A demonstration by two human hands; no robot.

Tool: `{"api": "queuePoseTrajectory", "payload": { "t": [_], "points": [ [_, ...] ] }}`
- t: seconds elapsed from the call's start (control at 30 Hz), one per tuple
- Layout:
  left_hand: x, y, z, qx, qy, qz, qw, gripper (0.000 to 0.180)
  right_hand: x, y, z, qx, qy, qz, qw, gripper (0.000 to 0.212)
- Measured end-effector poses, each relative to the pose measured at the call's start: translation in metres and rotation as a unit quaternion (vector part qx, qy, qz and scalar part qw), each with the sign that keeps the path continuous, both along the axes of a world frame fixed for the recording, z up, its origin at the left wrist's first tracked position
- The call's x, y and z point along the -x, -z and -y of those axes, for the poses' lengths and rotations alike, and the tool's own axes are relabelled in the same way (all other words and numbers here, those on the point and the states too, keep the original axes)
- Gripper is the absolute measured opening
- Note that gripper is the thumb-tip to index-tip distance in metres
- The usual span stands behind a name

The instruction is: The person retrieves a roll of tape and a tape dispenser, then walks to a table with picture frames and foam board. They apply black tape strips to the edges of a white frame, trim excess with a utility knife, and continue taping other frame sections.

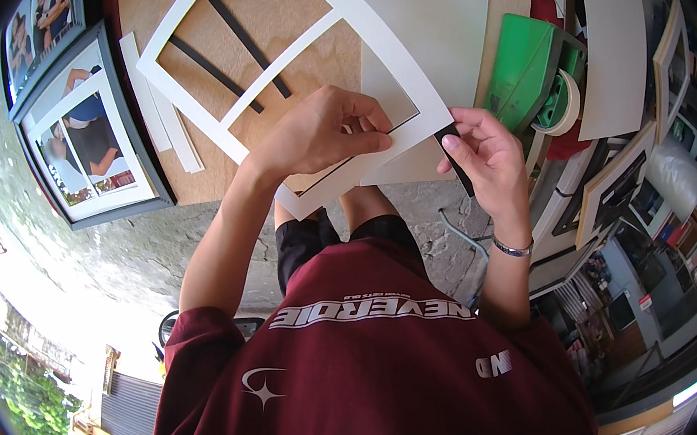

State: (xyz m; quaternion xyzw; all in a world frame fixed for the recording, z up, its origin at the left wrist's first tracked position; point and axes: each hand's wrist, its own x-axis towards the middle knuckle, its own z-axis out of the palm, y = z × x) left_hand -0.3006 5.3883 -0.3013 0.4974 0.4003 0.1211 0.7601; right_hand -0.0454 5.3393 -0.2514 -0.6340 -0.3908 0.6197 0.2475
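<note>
A white picture mat (283, 63) with two window openings lies tilted over the tan board on the table, its near corner jutting past the table edge. My left hand (328, 131) is closed in a pinch on the mat's near border, thumb on top and fingertips inside the opening. A thin dark line runs along that inner edge. In my right hand (490, 158), a short black strip (458, 175) is held between thumb and fingers, against the mat's right corner. Through the far window two more black strips, one longer (248, 41) and one shorter (215, 72), show on the board.
Dark-framed photos (88, 129) stand at the left, beside narrow white offcuts (157, 102). A green tape dispenser (523, 71) sits at the right near a pale sheet (612, 33). Several frames (617, 179) lean further right. Grey concrete floor (225, 238) lies below the table edge.
</note>
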Motion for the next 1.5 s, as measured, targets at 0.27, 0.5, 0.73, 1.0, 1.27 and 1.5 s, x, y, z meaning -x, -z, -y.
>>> {"api": "queuePoseTrajectory", "payload": {
  "t": [0.27,0.5,0.73,1.0,1.27,1.5],
  "points": [
    [0.002,0.006,0.004,0.003,0.003,-0.017,1.0,0.018,0.005,-0.016,0.0,0.091,0.023,0.063,0.994,0.028],
    [0.0,0.008,0.004,0.018,-0.011,-0.002,1.0,0.019,0.003,-0.008,0.011,0.022,0.012,0.051,0.998,0.03],
    [0.0,0.009,0.004,0.016,-0.01,-0.01,1.0,0.019,0.004,-0.004,0.015,0.011,0.037,0.067,0.997,0.031],
    [0.0,0.013,0.005,0.015,-0.008,-0.012,1.0,0.02,0.004,-0.001,0.014,-0.009,0.02,0.071,0.997,0.029],
    [0.0,0.014,0.005,0.022,-0.012,-0.007,1.0,0.021,0.005,-0.001,0.014,-0.008,0.024,0.073,0.997,0.029],
    [0.0,0.015,0.005,0.022,-0.012,-0.005,1.0,0.021,0.006,-0.003,0.015,-0.003,0.025,0.067,0.997,0.029]
  ]
}}
